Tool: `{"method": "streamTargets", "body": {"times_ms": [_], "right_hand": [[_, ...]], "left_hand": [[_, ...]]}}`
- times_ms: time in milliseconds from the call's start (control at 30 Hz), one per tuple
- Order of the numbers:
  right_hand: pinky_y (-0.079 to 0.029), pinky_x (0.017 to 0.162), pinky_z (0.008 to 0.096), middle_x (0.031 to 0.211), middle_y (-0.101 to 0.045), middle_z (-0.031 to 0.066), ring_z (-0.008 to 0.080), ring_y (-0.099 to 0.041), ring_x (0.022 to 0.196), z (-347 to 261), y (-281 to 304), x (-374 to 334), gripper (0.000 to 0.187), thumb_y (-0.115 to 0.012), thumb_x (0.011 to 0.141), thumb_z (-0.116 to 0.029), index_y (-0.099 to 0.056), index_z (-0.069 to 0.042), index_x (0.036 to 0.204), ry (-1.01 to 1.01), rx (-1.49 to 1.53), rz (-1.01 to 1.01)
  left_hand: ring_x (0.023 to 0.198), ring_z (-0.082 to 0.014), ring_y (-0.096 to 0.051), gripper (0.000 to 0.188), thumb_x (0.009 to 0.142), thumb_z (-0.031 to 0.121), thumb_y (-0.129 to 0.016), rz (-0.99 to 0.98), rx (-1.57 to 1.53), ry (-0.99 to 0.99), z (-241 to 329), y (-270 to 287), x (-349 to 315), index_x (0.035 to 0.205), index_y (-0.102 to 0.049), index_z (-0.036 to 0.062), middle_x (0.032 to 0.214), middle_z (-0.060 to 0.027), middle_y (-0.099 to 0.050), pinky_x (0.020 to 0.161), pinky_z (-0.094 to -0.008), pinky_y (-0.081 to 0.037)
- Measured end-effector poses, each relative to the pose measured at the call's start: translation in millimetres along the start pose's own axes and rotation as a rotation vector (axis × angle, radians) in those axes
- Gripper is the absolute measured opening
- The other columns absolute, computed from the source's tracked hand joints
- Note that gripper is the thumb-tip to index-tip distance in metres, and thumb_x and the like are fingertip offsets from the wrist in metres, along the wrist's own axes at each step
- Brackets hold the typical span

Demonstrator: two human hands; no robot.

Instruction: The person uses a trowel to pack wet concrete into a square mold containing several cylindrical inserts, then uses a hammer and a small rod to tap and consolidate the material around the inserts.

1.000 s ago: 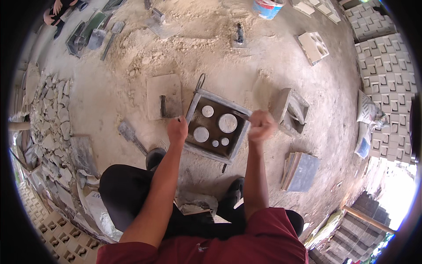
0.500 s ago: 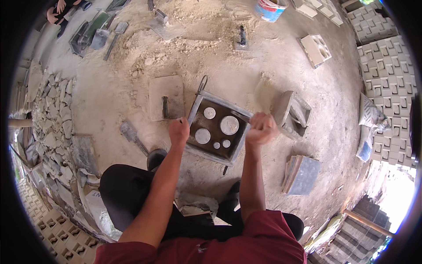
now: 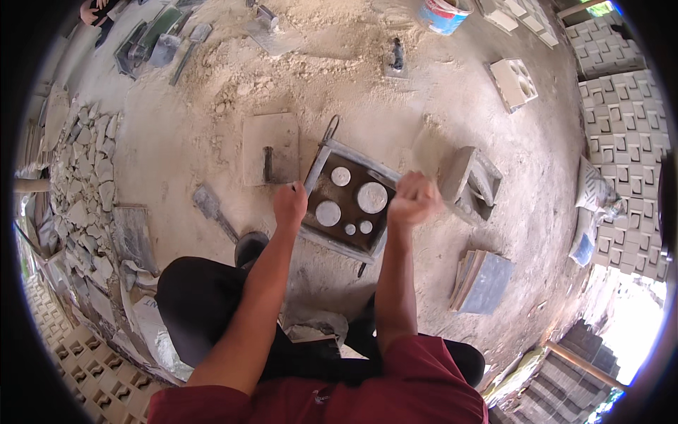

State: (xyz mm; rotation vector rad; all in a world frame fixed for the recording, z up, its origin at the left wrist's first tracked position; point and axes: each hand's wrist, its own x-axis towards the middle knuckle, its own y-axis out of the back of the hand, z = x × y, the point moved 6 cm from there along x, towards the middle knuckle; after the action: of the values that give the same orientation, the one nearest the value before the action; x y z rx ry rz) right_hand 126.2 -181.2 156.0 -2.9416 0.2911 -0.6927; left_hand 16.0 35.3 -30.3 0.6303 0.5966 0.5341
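Observation:
A square metal mould (image 3: 326, 157) lies on the sandy floor in front of me, its dark inside holding several round grey discs (image 3: 371, 197). My left hand (image 3: 290, 205) is closed on the mould's left rim. My right hand (image 3: 413, 198) is a closed fist at the mould's right rim; I cannot tell whether it holds anything. A wire handle sticks out from the mould's far corner.
A flat square float with a handle (image 3: 270, 148) lies left of the mould, a trowel (image 3: 212, 208) nearer me. An open mould frame (image 3: 470, 182) stands to the right, stacked plates (image 3: 482, 281) below it. A patterned block (image 3: 513, 84), a bucket (image 3: 445, 14), stacked blocks (image 3: 625, 141) and broken tile pieces (image 3: 85, 198) surround.
My right fist has shifted slightly along the mould's right rim. The left hand stays on the left rim. The view has tilted a little.

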Motion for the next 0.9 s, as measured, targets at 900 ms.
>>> {"method": "streamTargets", "body": {"times_ms": [900], "right_hand": [[-0.023,0.038,0.0260,0.046,-0.025,-0.0003,0.0095,-0.025,0.041,1.5,-66.7,10.5,0.035,-0.035,0.085,-0.017,-0.024,-0.010,0.053,-0.151,0.104,0.003]], "left_hand": [[0.078,-0.0448,-0.062,0.044,0.087,0.032,-0.043,-0.043,-0.009,0.080,-10.9,0.6,-1.2,0.082,-0.067,-0.0047,0.078,-0.0282,-0.063,0.071,-0.0504,-0.048]]}}
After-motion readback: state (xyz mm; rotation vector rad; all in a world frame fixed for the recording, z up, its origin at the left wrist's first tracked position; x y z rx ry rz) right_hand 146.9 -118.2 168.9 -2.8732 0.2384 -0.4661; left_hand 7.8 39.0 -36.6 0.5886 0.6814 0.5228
